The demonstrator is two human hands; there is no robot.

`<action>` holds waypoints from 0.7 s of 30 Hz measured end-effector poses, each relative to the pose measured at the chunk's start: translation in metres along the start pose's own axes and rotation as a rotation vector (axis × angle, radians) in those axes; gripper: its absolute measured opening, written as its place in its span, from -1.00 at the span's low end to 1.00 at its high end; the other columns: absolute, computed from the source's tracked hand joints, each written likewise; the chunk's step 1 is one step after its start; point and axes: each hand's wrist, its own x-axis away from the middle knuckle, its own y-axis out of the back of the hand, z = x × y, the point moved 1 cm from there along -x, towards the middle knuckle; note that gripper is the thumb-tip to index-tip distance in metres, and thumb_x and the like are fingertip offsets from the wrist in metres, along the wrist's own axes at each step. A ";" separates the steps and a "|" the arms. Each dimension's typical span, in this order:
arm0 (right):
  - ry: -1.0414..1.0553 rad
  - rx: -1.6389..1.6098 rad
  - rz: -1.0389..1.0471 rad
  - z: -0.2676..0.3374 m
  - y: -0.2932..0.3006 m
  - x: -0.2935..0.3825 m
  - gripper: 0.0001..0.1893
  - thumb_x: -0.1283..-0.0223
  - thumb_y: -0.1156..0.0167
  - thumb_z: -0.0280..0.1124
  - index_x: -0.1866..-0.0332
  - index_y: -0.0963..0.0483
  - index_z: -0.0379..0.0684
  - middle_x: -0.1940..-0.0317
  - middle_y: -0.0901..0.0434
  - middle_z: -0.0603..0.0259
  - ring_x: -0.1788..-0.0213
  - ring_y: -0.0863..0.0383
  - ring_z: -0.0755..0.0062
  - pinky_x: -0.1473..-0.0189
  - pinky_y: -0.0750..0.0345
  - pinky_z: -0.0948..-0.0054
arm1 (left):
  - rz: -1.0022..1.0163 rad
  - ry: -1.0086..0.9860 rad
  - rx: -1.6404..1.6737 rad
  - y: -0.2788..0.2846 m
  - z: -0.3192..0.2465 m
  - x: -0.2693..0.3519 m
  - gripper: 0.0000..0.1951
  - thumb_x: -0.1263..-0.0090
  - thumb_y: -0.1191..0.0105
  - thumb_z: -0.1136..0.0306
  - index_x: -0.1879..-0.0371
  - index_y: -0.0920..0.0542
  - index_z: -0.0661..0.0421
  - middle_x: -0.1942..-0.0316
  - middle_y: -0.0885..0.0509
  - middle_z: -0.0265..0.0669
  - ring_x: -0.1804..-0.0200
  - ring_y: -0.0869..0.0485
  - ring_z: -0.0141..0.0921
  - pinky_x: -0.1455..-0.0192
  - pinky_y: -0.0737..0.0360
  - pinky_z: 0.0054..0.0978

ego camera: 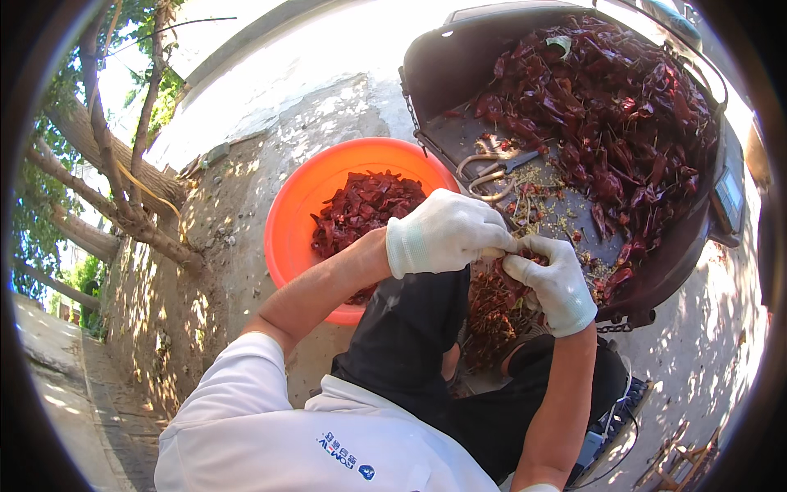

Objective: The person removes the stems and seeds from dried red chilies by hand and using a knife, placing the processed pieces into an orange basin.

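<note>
Both my hands wear white knit gloves and meet over the tub's near edge. My right hand point(553, 280) pinches a dried red chili pepper point(533, 255) between thumb and fingers. The closed fingertips of my left hand point(452, 234) hold the pepper's other end; the gloves hide most of it. To the left, an orange plastic basin point(284, 209) contains pieces of dried red pepper point(369, 209). Scissors with cream handles point(519, 161) lie on the dark tub's floor, among scattered pale seeds point(535, 175). Beneath my hands, a heap of stems and pepper scraps point(489, 313) covers the ground between my feet.
A large dark tub point(452, 71) with side chains point(411, 111) holds a big pile of whole dried peppers point(615, 123). A device with a screen point(728, 192) is at its right side. Tree trunks point(141, 227) rise at left. A wooden frame point(685, 461) lies lower right.
</note>
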 end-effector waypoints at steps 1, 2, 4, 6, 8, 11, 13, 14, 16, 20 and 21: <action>0.056 0.034 0.003 -0.002 0.000 -0.001 -0.79 -0.16 -0.32 -0.44 0.22 -0.67 -0.40 0.56 -0.56 0.41 0.56 -0.47 0.66 0.50 -0.42 0.56 | 0.017 -0.018 -0.040 0.000 -0.001 -0.001 -0.81 -0.20 -0.31 0.43 0.19 -0.77 -0.02 0.27 -0.76 -0.36 0.21 -0.75 -0.28 0.21 -0.68 -0.35; 0.112 0.067 0.007 -0.007 0.000 -0.003 -0.79 -0.15 -0.32 -0.45 0.23 -0.66 -0.41 0.56 -0.58 0.39 0.53 -0.50 0.63 0.45 -0.46 0.53 | 0.033 -0.036 -0.079 -0.001 -0.002 -0.002 -0.82 -0.19 -0.31 0.43 0.22 -0.76 -0.02 0.29 -0.75 -0.37 0.23 -0.75 -0.28 0.23 -0.67 -0.35; 0.181 0.140 0.002 -0.013 0.000 -0.006 -0.78 -0.12 -0.32 -0.44 0.23 -0.67 -0.41 0.54 -0.62 0.32 0.48 -0.57 0.55 0.36 -0.53 0.47 | 0.050 -0.052 -0.149 -0.003 -0.003 -0.003 -0.84 -0.18 -0.30 0.41 0.25 -0.75 -0.02 0.31 -0.74 -0.37 0.26 -0.73 -0.29 0.26 -0.66 -0.34; 0.205 0.216 -0.020 -0.019 0.000 -0.009 -0.77 -0.10 -0.32 -0.42 0.22 -0.68 -0.39 0.53 -0.68 0.20 0.43 -0.65 0.44 0.27 -0.58 0.39 | 0.051 -0.052 -0.205 -0.007 -0.006 -0.001 -0.85 -0.17 -0.29 0.41 0.27 -0.74 -0.02 0.33 -0.73 -0.37 0.29 -0.72 -0.29 0.28 -0.64 -0.35; 0.254 0.351 -0.098 -0.028 -0.005 -0.015 -0.75 -0.09 -0.32 -0.38 0.21 -0.69 -0.34 0.50 -0.69 0.05 0.43 -0.70 0.29 0.26 -0.60 0.33 | 0.008 0.008 -0.235 -0.016 -0.007 0.006 -0.84 -0.16 -0.30 0.41 0.27 -0.74 -0.02 0.33 -0.73 -0.37 0.29 -0.73 -0.30 0.28 -0.64 -0.35; 0.294 0.483 -0.198 -0.031 -0.011 -0.018 -0.74 -0.08 -0.35 -0.31 0.22 -0.71 -0.29 0.46 -0.69 -0.07 0.38 -0.75 0.10 0.25 -0.61 0.27 | -0.106 0.203 -0.134 -0.038 -0.005 0.018 -0.86 -0.18 -0.29 0.43 0.27 -0.73 0.03 0.35 -0.73 -0.29 0.29 -0.74 -0.22 0.26 -0.66 -0.30; 0.342 0.548 -0.255 -0.031 -0.015 -0.019 -0.74 -0.08 -0.36 -0.28 0.24 -0.71 -0.27 0.45 -0.68 -0.10 0.37 -0.75 0.03 0.25 -0.62 0.25 | -0.205 0.370 -0.030 -0.045 -0.007 0.023 -0.88 -0.21 -0.28 0.43 0.27 -0.72 0.07 0.37 -0.73 -0.24 0.29 -0.75 -0.17 0.24 -0.67 -0.28; 0.377 0.580 -0.287 -0.034 -0.017 -0.019 -0.74 -0.08 -0.36 -0.28 0.25 -0.70 -0.28 0.46 -0.68 -0.10 0.38 -0.75 0.02 0.25 -0.63 0.25 | -0.236 0.416 0.011 -0.049 -0.008 0.025 -0.90 -0.25 -0.26 0.46 0.28 -0.70 0.10 0.38 -0.72 -0.18 0.28 -0.75 -0.12 0.23 -0.67 -0.27; 0.423 0.599 -0.332 -0.037 -0.020 -0.021 -0.75 -0.09 -0.37 -0.29 0.26 -0.70 -0.28 0.47 -0.69 -0.08 0.40 -0.75 0.04 0.27 -0.63 0.26 | -0.272 0.449 -0.027 -0.051 -0.014 0.026 -0.92 -0.26 -0.26 0.47 0.29 -0.69 0.10 0.39 -0.72 -0.18 0.30 -0.75 -0.13 0.25 -0.67 -0.28; 0.369 0.452 -0.270 -0.030 -0.025 -0.016 -0.78 -0.10 -0.37 -0.35 0.24 -0.70 -0.28 0.51 -0.69 -0.01 0.46 -0.75 0.20 0.31 -0.62 0.34 | -0.412 0.425 -0.233 -0.057 -0.008 0.027 -0.91 -0.22 -0.26 0.50 0.31 -0.68 0.10 0.42 -0.70 -0.16 0.35 -0.73 -0.13 0.31 -0.66 -0.27; 0.335 0.391 -0.225 -0.027 -0.029 -0.013 -0.80 -0.10 -0.37 -0.38 0.24 -0.70 -0.29 0.52 -0.70 0.01 0.47 -0.75 0.25 0.32 -0.62 0.36 | -0.447 0.427 -0.306 -0.057 -0.001 0.028 -0.91 -0.21 -0.25 0.51 0.33 -0.68 0.10 0.43 -0.69 -0.16 0.36 -0.73 -0.12 0.31 -0.66 -0.27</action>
